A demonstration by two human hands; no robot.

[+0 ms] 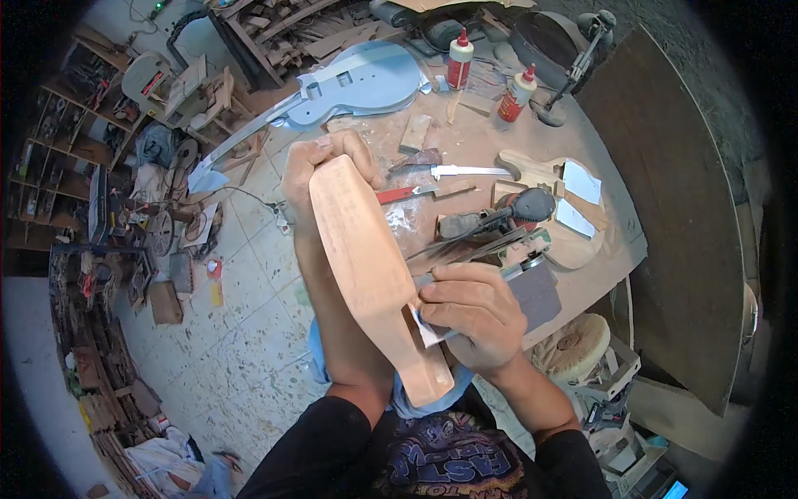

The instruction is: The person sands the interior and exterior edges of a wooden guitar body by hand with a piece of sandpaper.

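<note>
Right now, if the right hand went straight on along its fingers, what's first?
Probably the shaped wooden piece: the right hand points at its side edge, very close; whether they already touch is unclear.

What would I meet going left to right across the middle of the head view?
Shelves → tiled floor → wood piece → right hand → pale guitar body → tall board.

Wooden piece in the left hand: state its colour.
The wooden piece is pale peachy tan with faint darker marks; the head view shows it.
</note>
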